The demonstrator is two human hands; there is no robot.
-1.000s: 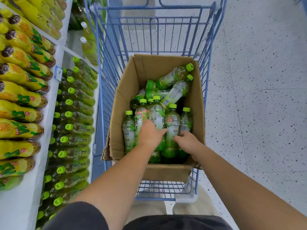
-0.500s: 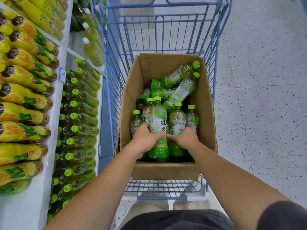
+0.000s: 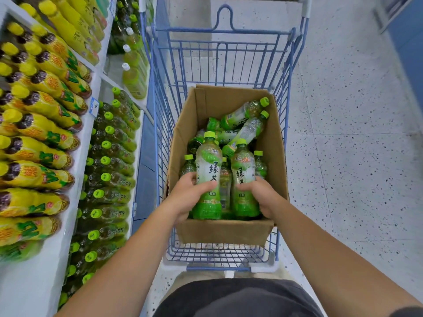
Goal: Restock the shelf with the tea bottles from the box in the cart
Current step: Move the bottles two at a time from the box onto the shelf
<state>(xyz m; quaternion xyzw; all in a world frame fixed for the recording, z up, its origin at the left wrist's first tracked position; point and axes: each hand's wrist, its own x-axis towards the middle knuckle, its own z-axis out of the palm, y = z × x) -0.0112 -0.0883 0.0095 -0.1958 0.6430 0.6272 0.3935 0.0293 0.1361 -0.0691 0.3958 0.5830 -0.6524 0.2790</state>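
Observation:
A brown cardboard box (image 3: 273, 143) sits in a blue wire cart (image 3: 219, 53) and holds several green-capped tea bottles. My left hand (image 3: 187, 195) grips one upright tea bottle (image 3: 208, 170) around its lower half. My right hand (image 3: 258, 194) grips a second upright tea bottle (image 3: 243, 170) beside it. Both bottles stand raised above the others at the near end of the box. More tea bottles (image 3: 243, 124) lie loose on their sides at the far end.
On the left, the lower shelf (image 3: 137, 133) carries rows of green-capped tea bottles (image 3: 109, 161). The upper shelf (image 3: 90, 124) carries yellow bottles (image 3: 43, 124). Speckled floor (image 3: 354, 156) lies right of the cart.
Both hands closed around a bottle each and lifted them up out of the standing row. The view moved closer to the cart.

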